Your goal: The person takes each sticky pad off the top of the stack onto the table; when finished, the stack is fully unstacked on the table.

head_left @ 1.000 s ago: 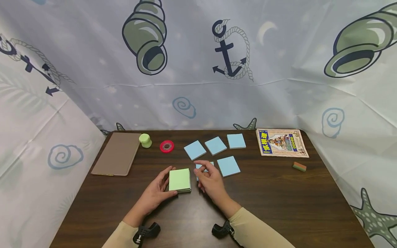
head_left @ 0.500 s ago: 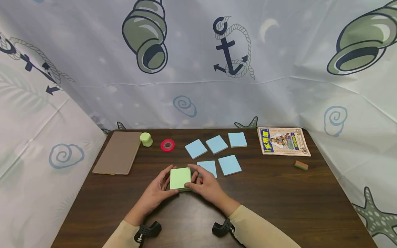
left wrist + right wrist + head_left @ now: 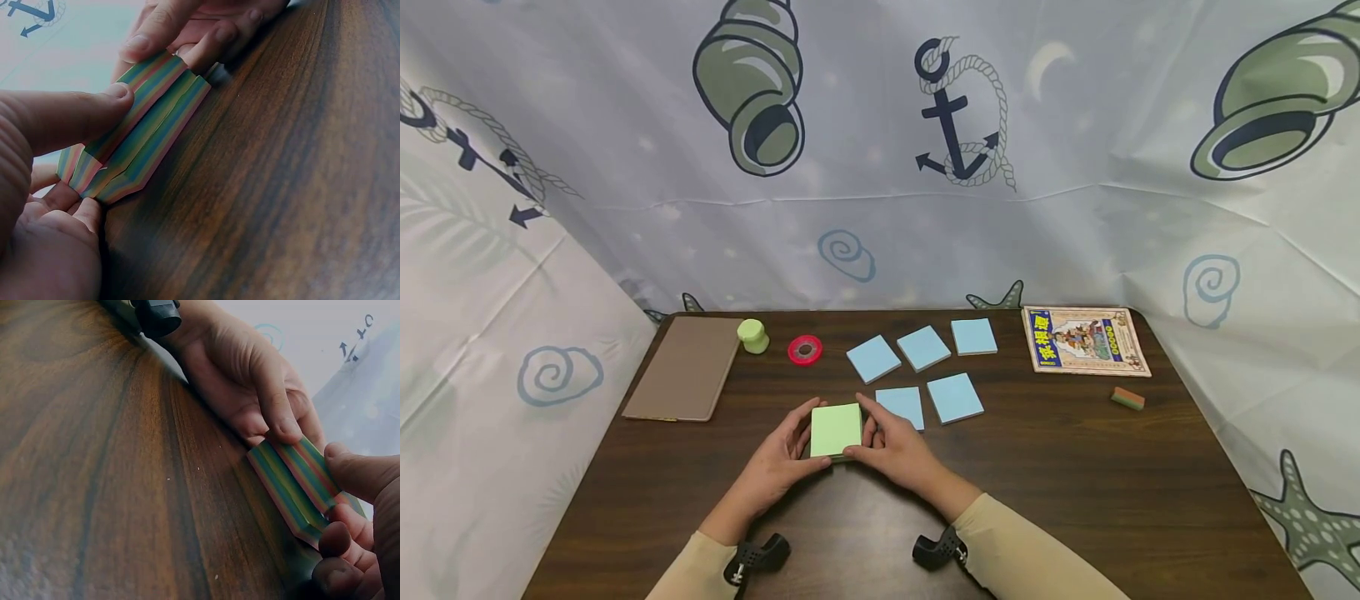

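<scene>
Both hands are on the green-topped note stack [image 3: 837,429], mid-table, between them: left hand [image 3: 778,462] grips its left side, right hand [image 3: 898,452] its right, each thumb on the near face, other fingers round the sides. Wrist views show the stack's edges striped pink, yellow, green, blue; upper block sits out of line with the lower one. Can't tell if the base fully touches the table [image 3: 1037,500]. Five blue pads [image 3: 955,398] lie flat beyond the right hand, apart from each other, nearest one just past its fingers. Back left: brown notebook [image 3: 688,367], pale green knob-shaped piece [image 3: 752,337] at its right edge, red ring [image 3: 805,350]. Back right: printed booklet [image 3: 1086,342], small orange-and-green block [image 3: 1127,398] in front.
</scene>
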A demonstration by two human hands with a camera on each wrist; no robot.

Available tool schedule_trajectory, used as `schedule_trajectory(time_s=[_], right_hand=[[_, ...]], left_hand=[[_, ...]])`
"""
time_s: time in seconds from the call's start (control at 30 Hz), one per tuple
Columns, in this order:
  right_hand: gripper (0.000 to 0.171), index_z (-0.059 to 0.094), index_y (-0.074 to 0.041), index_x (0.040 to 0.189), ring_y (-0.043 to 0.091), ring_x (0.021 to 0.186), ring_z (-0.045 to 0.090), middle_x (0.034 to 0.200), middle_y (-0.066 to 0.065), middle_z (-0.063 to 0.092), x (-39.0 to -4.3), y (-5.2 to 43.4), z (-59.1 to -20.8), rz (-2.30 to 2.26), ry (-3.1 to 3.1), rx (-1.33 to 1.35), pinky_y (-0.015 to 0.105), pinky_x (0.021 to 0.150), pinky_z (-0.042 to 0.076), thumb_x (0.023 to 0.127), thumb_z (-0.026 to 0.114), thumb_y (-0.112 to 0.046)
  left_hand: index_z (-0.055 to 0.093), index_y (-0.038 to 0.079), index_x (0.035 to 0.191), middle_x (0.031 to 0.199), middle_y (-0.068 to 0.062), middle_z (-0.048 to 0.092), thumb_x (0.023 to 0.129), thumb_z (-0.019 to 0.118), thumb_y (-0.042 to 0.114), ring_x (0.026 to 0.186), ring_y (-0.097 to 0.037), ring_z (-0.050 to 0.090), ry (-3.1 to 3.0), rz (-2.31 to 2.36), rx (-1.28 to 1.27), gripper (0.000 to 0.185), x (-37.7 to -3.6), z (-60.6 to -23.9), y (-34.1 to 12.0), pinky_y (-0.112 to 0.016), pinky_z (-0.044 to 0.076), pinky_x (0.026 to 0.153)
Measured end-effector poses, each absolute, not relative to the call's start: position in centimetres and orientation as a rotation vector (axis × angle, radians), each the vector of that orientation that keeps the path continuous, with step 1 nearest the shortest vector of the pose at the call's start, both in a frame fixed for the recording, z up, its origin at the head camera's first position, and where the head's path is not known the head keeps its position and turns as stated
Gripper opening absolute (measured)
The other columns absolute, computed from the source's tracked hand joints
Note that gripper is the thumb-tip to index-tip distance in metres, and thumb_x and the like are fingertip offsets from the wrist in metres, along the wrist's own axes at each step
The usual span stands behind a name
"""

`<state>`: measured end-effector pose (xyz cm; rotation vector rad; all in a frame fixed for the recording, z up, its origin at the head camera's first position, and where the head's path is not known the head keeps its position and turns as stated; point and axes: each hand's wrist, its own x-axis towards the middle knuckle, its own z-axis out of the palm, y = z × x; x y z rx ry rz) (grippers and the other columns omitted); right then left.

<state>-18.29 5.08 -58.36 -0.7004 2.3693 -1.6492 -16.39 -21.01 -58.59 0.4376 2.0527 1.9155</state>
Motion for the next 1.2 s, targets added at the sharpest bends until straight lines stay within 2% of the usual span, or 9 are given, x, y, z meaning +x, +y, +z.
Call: schedule_trajectory(time_s=[0.23, 0.6, 0.8, 0.97, 1.13, 1.2], right_hand=[[0.082, 0.044, -0.009, 0.165, 0.001, 0.061, 0.050, 0.090, -0.006, 0.066, -18.31, 5.05, -58.41, -1.594, 2.405, -0.711, 0.018, 0.057, 0.046, 0.097, 0.086, -0.031], [0.081, 0.035, -0.014, 0.164, 0.010, 0.052, 0.053, 0.099, 0.008, 0.062, -17.95, 5.41, -58.69, -1.683, 2.308, -0.740, 0.027, 0.045, 0.052, 0.100, 0.082, -0.031], [0.076, 0.041, -0.017, 0.160, 0.007, 0.057, 0.049, 0.098, 0.008, 0.062, -17.73, 5.56, -58.71, -1.707, 2.375, -0.797, 0.018, 0.054, 0.045, 0.099, 0.084, -0.025], [0.068, 0.047, -0.024, 0.154, 0.013, 0.069, 0.057, 0.102, 0.007, 0.060, -17.60, 5.56, -58.62, -1.759, 2.420, -0.916, 0.018, 0.056, 0.049, 0.098, 0.085, -0.016], [0.057, 0.053, -0.018, 0.145, 0.021, 0.081, 0.063, 0.112, 0.012, 0.054, -17.53, 5.61, -58.65, -1.826, 2.424, -1.045, 0.018, 0.055, 0.053, 0.098, 0.082, -0.006], [0.051, 0.054, -0.016, 0.140, 0.020, 0.077, 0.062, 0.111, 0.011, 0.055, -17.47, 5.62, -58.63, -1.841, 2.431, -1.080, 0.018, 0.054, 0.052, 0.098, 0.081, -0.004]], left_hand=[[0.019, 0.009, 0.174, 0.182, -0.018, 0.019, 0.093, 0.084, -0.001, 0.170, -0.038, 0.012, 2.057, 1.913, 0.420, 0.104, -16.29, -58.44, -21.01, -0.007, 0.038, 0.118], [0.016, 0.008, 0.175, 0.184, -0.017, 0.010, 0.096, 0.084, 0.006, 0.170, -0.038, 0.010, 2.061, 1.897, 0.392, 0.104, -16.26, -58.40, -21.06, -0.008, 0.040, 0.116], [0.016, 0.006, 0.174, 0.183, -0.019, 0.011, 0.096, 0.083, 0.005, 0.170, -0.038, 0.011, 2.075, 1.882, 0.401, 0.104, -16.31, -58.42, -20.95, -0.007, 0.038, 0.117], [0.020, 0.004, 0.173, 0.181, -0.019, 0.017, 0.095, 0.083, 0.002, 0.169, -0.037, 0.014, 2.071, 1.893, 0.394, 0.101, -16.25, -58.32, -20.93, -0.007, 0.037, 0.118], [0.024, 0.006, 0.172, 0.179, -0.017, 0.022, 0.094, 0.084, 0.002, 0.168, -0.035, 0.016, 2.085, 1.885, 0.397, 0.098, -16.26, -58.40, -20.96, -0.007, 0.038, 0.118], [0.025, 0.006, 0.172, 0.179, -0.017, 0.024, 0.094, 0.084, 0.002, 0.168, -0.035, 0.017, 2.092, 1.882, 0.405, 0.098, -16.29, -58.48, -20.97, -0.007, 0.038, 0.118]])
